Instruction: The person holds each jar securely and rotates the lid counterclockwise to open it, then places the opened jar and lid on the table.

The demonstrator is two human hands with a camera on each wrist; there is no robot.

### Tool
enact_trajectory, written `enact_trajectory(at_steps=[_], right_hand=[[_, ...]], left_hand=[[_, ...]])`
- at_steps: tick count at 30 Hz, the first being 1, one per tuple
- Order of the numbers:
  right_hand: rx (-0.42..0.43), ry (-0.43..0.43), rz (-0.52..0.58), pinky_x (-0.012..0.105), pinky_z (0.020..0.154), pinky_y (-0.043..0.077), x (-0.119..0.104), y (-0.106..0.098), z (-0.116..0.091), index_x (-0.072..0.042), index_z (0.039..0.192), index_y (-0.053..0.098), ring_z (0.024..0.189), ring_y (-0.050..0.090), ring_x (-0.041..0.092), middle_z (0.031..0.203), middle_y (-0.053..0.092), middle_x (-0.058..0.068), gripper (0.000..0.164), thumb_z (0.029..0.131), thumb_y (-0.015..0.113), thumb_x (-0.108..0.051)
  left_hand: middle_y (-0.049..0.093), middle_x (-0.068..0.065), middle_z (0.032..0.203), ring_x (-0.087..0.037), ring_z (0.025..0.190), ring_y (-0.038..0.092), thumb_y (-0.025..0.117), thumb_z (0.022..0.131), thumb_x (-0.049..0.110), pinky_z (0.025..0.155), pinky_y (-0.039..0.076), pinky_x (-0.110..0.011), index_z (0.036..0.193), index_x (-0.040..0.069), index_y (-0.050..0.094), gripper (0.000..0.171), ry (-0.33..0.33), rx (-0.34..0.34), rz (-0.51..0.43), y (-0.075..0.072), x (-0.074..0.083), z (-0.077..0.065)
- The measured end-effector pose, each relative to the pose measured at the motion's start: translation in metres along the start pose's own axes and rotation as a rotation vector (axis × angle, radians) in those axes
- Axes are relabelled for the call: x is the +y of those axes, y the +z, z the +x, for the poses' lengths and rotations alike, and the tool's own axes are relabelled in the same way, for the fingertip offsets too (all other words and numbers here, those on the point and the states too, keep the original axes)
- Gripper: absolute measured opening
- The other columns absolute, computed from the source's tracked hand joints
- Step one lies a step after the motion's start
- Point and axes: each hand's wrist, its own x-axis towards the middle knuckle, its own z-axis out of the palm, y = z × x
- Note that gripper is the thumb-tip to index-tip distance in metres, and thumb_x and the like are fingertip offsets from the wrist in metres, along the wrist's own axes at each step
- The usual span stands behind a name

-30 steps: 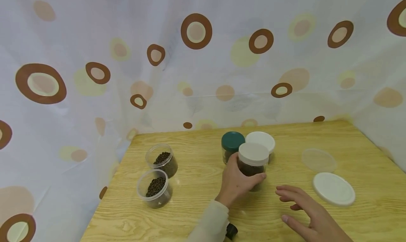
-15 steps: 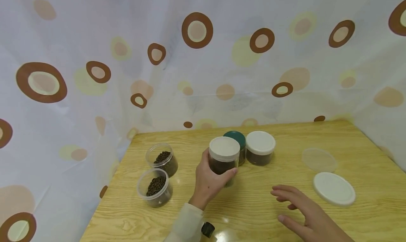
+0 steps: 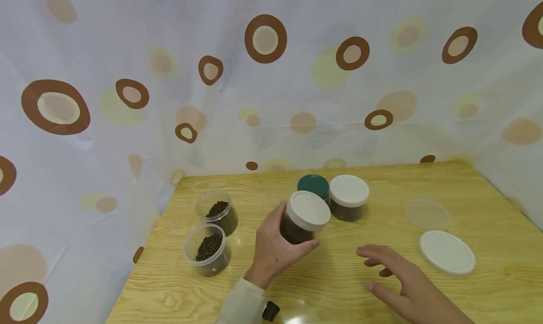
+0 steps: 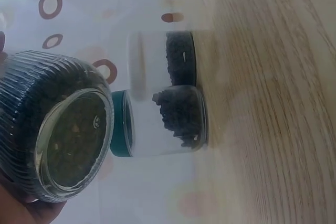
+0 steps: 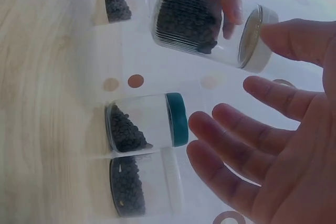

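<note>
My left hand [image 3: 275, 248] grips a ribbed clear jar [image 3: 293, 229] round its side, lifted off the table and tilted with its white lid [image 3: 310, 209] toward the right. Dark beans or pellets partly fill it, and the left wrist view shows its round base [image 4: 76, 142]. To the right, my right hand [image 3: 403, 279] hovers with fingers spread and loosely bent, holding nothing. Behind the held jar stand a green-lidded jar [image 3: 314, 185] and a white-lidded jar [image 3: 349, 196], both with dark contents; the right wrist view shows the green-lidded jar [image 5: 142, 121] too.
Two lidless clear tubs, a rear tub [image 3: 217, 213] and a front tub [image 3: 208, 249], hold dark pellets at the left. A translucent disc [image 3: 427, 214] and a white lid [image 3: 447, 252] lie at the right of the wooden table [image 3: 169, 295]. A patterned curtain hangs behind.
My left hand has carried the jar leftward, away from in front of the white-lidded jar, then tipped its lid toward the right. The right hand has drifted slightly left.
</note>
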Motion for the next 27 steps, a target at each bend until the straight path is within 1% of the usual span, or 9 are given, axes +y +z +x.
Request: enact_trajectory(at_steps=[4, 7, 11, 15, 18, 22, 25, 27], right_hand=[[0.047, 0.015, -0.048, 0.022, 0.070, 0.054, -0.001, -0.008, 0.006, -0.024, 0.138, 0.052, 0.105, 0.058, -0.006, 0.130, 0.055, -0.016, 0.057, 0.088, 0.073, -0.009], [0.087, 0.030, -0.083, 0.022, 0.070, 0.055, -0.004, -0.017, 0.014, -0.024, 0.137, 0.053, 0.104, 0.058, -0.008, 0.128, 0.058, -0.012, 0.057, 0.087, 0.074, -0.009], [0.106, 0.061, -0.094, 0.023, 0.072, 0.055, -0.012, -0.022, 0.025, -0.023, 0.137, 0.053, 0.104, 0.058, -0.008, 0.128, 0.061, -0.005, 0.054, 0.088, 0.074, -0.012], [0.069, 0.138, -0.047, 0.023, 0.073, 0.055, -0.023, -0.020, 0.036, -0.021, 0.138, 0.052, 0.103, 0.061, -0.001, 0.130, 0.061, 0.001, 0.049, 0.093, 0.069, -0.020], [0.039, 0.180, -0.021, 0.022, 0.071, 0.054, -0.030, -0.016, 0.045, -0.017, 0.141, 0.050, 0.100, 0.063, 0.005, 0.131, 0.060, 0.007, 0.050, 0.095, 0.067, -0.025], [-0.004, 0.226, -0.014, 0.021, 0.066, 0.052, -0.037, -0.013, 0.053, -0.011, 0.146, 0.045, 0.094, 0.060, 0.010, 0.133, 0.058, 0.011, 0.060, 0.094, 0.067, -0.032], [-0.036, 0.279, -0.019, 0.020, 0.062, 0.049, -0.041, -0.012, 0.058, -0.009, 0.148, 0.042, 0.095, 0.058, 0.012, 0.134, 0.057, 0.011, 0.070, 0.091, 0.070, -0.040], [-0.034, 0.303, -0.051, 0.021, 0.062, 0.048, -0.044, -0.010, 0.061, -0.007, 0.146, 0.044, 0.095, 0.058, 0.013, 0.132, 0.059, 0.011, 0.075, 0.088, 0.072, -0.045]], left_hand=[[0.067, 0.000, 0.122, -0.015, 0.107, 0.066, 0.089, 0.063, 0.049, 0.085, 0.057, -0.034, 0.136, 0.021, 0.055, 0.085, 0.084, -0.038, 0.070, 0.002, 0.004, -0.004], [0.067, 0.000, 0.121, -0.015, 0.107, 0.066, 0.089, 0.063, 0.050, 0.084, 0.058, -0.033, 0.135, 0.019, 0.055, 0.085, 0.129, -0.059, 0.110, 0.004, 0.008, -0.006], [0.069, 0.001, 0.115, -0.012, 0.104, 0.067, 0.091, 0.060, 0.050, 0.085, 0.057, -0.034, 0.132, 0.017, 0.057, 0.086, 0.189, -0.051, 0.159, 0.007, 0.014, -0.007], [0.070, 0.005, 0.110, -0.011, 0.100, 0.067, 0.091, 0.057, 0.053, 0.089, 0.053, -0.037, 0.127, 0.016, 0.059, 0.085, 0.252, -0.034, 0.248, 0.010, 0.020, -0.009], [0.071, 0.007, 0.111, -0.009, 0.101, 0.067, 0.090, 0.056, 0.056, 0.090, 0.050, -0.036, 0.125, 0.016, 0.058, 0.086, 0.280, -0.047, 0.313, 0.013, 0.023, -0.011], [0.073, 0.005, 0.111, -0.009, 0.101, 0.068, 0.088, 0.059, 0.058, 0.092, 0.049, -0.036, 0.125, 0.016, 0.057, 0.085, 0.308, -0.057, 0.362, 0.016, 0.026, -0.013], [0.073, 0.004, 0.105, -0.011, 0.096, 0.069, 0.086, 0.060, 0.060, 0.089, 0.050, -0.036, 0.124, 0.015, 0.058, 0.083, 0.353, -0.025, 0.394, 0.018, 0.027, -0.014], [0.073, 0.003, 0.103, -0.010, 0.094, 0.069, 0.085, 0.060, 0.061, 0.088, 0.050, -0.035, 0.123, 0.015, 0.059, 0.083, 0.374, -0.015, 0.412, 0.019, 0.027, -0.014]])
